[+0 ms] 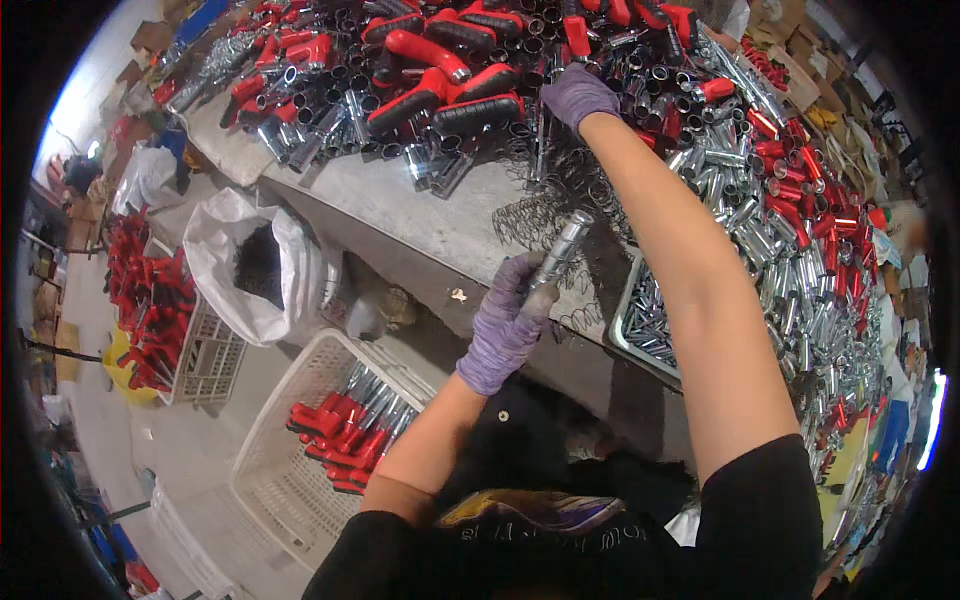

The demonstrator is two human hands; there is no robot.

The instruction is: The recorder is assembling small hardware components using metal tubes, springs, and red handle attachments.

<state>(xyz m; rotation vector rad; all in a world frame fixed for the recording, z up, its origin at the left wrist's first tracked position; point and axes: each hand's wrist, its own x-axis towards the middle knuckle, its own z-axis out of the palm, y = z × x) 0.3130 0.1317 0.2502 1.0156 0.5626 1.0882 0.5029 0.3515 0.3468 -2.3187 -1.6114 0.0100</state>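
My left hand (pixel 505 325), in a purple knitted glove, is closed around a shiny metal tube (pixel 568 240) with stepped rings, tilted up to the right above the bench edge. My right hand (pixel 582 98), gloved alike, reaches far over the bench into a heap of parts. Its fingertips are partly hidden there, so I cannot tell whether they grip anything. Next to it lie red-and-black handles (pixel 478 115) and several chrome tubes (pixel 540 150). Thin dark wire springs (pixel 525 222) lie tangled on the bench between my hands.
A white tray (pixel 622 325) of small metal pins stands under my right forearm. Chrome and red tubes (pixel 770 240) pile up at the right. On the floor, a white basket (pixel 262 440) holds red-handled pieces (pixel 345 435), near an open white sack (pixel 215 240) with dark contents.
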